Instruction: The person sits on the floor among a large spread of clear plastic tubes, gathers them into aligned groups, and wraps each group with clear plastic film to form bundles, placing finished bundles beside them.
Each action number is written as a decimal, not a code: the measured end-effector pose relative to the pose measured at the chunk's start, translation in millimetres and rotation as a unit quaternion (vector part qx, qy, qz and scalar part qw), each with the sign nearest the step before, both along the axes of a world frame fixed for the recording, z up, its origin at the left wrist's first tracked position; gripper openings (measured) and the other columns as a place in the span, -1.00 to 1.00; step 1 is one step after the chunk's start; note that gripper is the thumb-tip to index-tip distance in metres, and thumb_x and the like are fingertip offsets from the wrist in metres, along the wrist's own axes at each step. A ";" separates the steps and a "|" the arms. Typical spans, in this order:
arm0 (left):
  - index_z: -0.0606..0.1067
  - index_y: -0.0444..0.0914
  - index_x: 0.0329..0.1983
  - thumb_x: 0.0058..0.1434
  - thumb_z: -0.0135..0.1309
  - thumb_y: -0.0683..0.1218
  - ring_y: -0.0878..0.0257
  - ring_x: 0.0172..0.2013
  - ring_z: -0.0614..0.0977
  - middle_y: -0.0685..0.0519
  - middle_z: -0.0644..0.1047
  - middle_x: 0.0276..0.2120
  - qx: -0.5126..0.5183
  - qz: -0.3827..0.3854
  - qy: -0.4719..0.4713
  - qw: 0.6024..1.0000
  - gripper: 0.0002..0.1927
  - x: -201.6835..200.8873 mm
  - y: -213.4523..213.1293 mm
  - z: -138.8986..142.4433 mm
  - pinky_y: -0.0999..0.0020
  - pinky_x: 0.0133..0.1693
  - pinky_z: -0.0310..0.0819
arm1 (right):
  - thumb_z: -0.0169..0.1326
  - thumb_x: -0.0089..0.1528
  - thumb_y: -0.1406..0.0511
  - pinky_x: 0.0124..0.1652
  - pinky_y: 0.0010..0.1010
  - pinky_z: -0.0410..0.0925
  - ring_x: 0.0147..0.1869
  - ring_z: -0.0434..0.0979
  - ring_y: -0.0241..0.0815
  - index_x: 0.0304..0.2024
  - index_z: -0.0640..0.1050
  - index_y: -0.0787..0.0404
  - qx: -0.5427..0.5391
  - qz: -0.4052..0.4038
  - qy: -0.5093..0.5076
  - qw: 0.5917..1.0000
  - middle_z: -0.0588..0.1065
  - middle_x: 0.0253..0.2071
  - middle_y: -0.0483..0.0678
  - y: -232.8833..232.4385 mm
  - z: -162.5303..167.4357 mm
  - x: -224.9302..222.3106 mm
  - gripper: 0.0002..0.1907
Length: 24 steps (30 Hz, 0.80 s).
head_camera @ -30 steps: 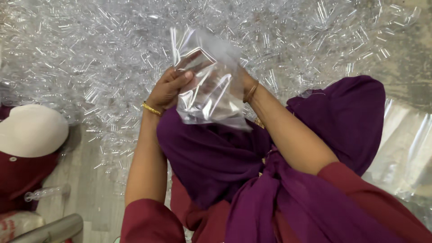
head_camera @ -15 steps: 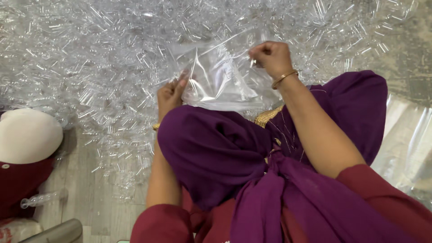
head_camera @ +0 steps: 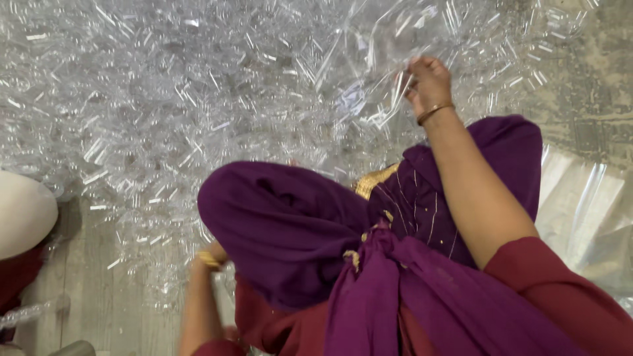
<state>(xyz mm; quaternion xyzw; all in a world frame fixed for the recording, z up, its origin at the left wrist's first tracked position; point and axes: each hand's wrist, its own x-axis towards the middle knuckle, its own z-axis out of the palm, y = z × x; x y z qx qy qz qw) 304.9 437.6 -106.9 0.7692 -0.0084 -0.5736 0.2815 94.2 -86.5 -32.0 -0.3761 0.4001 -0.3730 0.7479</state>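
Note:
My right hand [head_camera: 427, 80], a gold bangle on its wrist, is stretched forward and pinches the edge of a clear plastic bag [head_camera: 369, 53] that lies spread over the heap of clear plastic pieces [head_camera: 198, 99]. My left arm hangs low at the left. Its bangled wrist [head_camera: 210, 259] shows beside my purple-draped knee [head_camera: 283, 224], and the knee hides the fingers, so what they hold cannot be seen.
The glittering heap covers the floor across the top and left. A stack of clear plastic sheets [head_camera: 587, 211] lies at the right. At the left edge are a white rounded object [head_camera: 23, 211] and a clear bottle [head_camera: 33, 311] on the pale floor.
My left hand has let go of the bag and dropped down beside my knee. My right hand has carried the bag forward and up over the heap.

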 end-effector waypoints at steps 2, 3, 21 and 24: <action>0.50 -0.32 0.20 0.15 0.06 -0.31 0.02 -0.01 0.66 -0.11 0.64 0.01 -0.068 -0.069 -0.035 0.995 -0.51 72.1 -12.4 52.3 0.10 0.02 0.60 | 0.12 0.32 0.35 -0.20 -0.25 0.58 -0.19 0.64 -0.10 -0.12 0.45 0.18 0.000 0.033 0.005 0.999 0.51 -0.22 -0.03 3.4 6.9 12.5 -0.88; 0.46 -0.26 0.21 -0.07 0.18 -0.33 0.20 0.02 0.65 -0.01 0.64 0.02 -0.185 -0.134 -0.068 0.971 -0.33 109.0 -18.7 84.7 0.24 0.03 0.56 | 0.13 0.32 0.34 -0.19 -0.24 0.59 -0.18 0.64 -0.11 -0.11 0.46 0.19 -0.003 0.033 0.003 0.999 0.52 -0.21 -0.03 5.2 10.0 19.9 -0.87; 0.43 -0.49 0.27 0.43 0.01 -0.11 0.27 -0.23 0.69 -0.13 0.71 -0.15 -0.502 0.072 -0.115 0.854 -0.56 70.5 -332.3 43.8 0.51 -0.28 0.58 | 0.09 0.32 0.28 0.01 -0.44 0.47 0.17 0.51 -0.31 0.24 0.49 0.15 -0.182 0.129 0.110 0.969 0.50 0.21 -0.10 44.0 1.7 82.8 -0.59; 0.42 -0.48 0.27 0.42 0.04 -0.11 0.29 -0.32 0.61 -0.15 0.71 -0.15 -0.480 0.059 -0.128 0.866 -0.56 68.2 -334.3 39.6 0.51 -0.37 0.45 | 0.09 0.34 0.16 0.04 -0.43 0.44 0.19 0.51 -0.37 0.23 0.49 0.15 -0.084 0.196 0.083 0.973 0.53 0.18 -0.08 49.2 -0.4 81.0 -0.56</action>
